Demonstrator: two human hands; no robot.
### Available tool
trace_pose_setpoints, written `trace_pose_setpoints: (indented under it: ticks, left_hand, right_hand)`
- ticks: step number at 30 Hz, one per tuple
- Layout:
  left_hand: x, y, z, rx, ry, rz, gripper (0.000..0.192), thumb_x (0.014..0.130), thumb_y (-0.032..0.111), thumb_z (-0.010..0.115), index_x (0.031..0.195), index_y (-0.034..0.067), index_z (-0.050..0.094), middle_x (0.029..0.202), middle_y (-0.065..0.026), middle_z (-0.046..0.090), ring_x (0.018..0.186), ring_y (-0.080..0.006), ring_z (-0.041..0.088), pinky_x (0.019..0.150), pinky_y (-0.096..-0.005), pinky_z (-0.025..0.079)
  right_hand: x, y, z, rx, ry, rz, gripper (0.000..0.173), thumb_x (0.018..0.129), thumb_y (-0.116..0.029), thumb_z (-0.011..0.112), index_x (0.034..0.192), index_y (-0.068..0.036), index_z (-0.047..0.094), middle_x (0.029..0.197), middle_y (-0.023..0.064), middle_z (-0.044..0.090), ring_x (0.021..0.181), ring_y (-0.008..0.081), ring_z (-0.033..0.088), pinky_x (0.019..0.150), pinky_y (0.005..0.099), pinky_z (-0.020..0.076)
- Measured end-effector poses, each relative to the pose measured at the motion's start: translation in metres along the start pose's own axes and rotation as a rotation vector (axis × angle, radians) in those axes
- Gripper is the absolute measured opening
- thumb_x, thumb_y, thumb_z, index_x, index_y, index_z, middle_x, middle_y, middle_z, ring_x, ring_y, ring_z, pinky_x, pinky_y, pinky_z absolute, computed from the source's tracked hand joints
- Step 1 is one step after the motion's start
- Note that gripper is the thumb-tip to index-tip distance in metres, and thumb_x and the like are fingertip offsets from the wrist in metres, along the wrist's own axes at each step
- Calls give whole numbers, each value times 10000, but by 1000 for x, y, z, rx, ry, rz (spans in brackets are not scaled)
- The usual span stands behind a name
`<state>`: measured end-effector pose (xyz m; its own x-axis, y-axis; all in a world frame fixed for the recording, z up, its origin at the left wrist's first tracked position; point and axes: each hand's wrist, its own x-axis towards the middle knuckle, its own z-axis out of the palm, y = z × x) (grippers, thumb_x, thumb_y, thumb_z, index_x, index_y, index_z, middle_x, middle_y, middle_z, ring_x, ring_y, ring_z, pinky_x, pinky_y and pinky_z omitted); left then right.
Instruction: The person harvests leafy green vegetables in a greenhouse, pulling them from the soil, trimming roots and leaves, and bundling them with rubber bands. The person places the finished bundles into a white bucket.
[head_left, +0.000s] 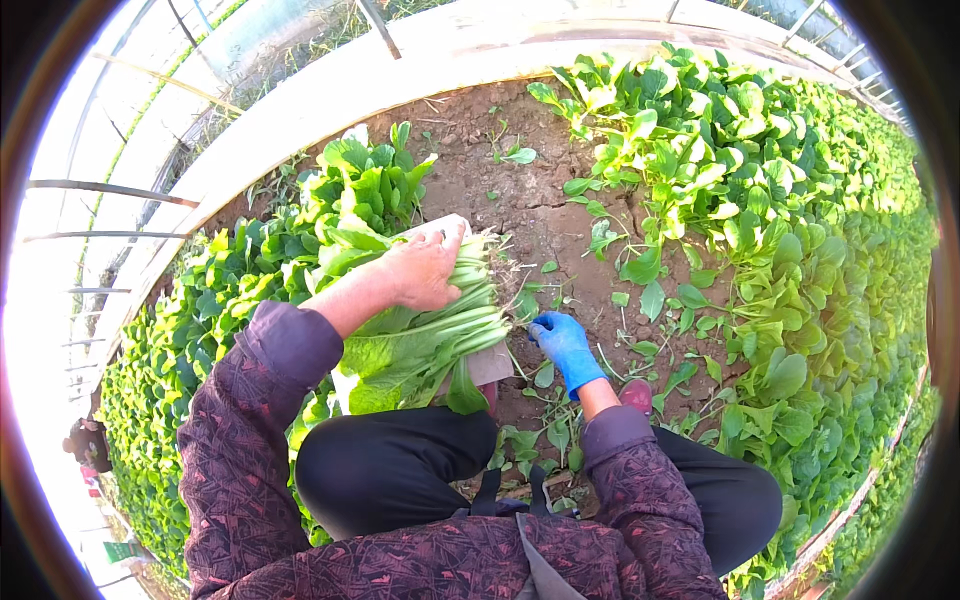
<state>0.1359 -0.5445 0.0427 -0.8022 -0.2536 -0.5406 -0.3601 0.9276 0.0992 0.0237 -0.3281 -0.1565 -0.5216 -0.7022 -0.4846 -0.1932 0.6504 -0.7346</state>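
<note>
Bare, my left hand (421, 274) lies across the top of a pile of harvested leafy greens (461, 326), fingers spread over the pale stems. The stems point right, ending in thin tangled roots (508, 274); the broad leaves fan out left, toward my knee. Under the pile, part of a pale flat sheet (491, 365) shows. My right hand (564, 349), in a blue glove, hovers just right of the root ends with its fingers curled. Whether something is pinched in those fingertips is hidden.
Growing greens (750, 172) fill the right side, and another stand (232, 277) runs along the left. Between them lies bare soil (517, 180) strewn with loose leaves (652, 300). White plastic sheeting (315, 97) and greenhouse poles (112, 189) border the bed.
</note>
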Motion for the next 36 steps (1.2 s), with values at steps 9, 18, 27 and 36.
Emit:
trace_pose_setpoints:
  ticks: [9,18,27,36]
  left_hand:
    - [21,4,-29,255,-130,-1,1244,500,789,772,1389,-13,437,1318,-254,437,1263,-404,419,1066,-500,393]
    - [36,-36,25,-154,-89,-27,1482,474,858,727,1518,-37,172,1567,-349,52,1474,-455,95,1192,-499,190]
    - [10,-6,44,-88,-9,-31,1489,418,798,802,1488,-59,220,1518,-399,156,1390,-517,288,1145,-556,245]
    - [2,5,50,60,96,-41,1456,395,729,843,1464,-68,258,1469,-222,375,1380,-402,341,1124,-524,282]
  right_hand:
    - [-15,-6,-9,-15,14,-36,297,922,-324,615,990,-55,721,855,100,733,717,207,692,683,347,542]
    - [-76,-81,-16,874,-494,298,344,957,-348,628,990,-11,684,782,93,699,596,138,639,529,270,519]
    - [-54,-95,34,960,-185,236,165,920,-174,657,908,-10,663,717,68,656,530,133,573,475,289,487]
    - [-44,-79,10,643,-349,104,351,906,-363,693,850,-16,701,656,58,652,479,123,548,453,280,443]
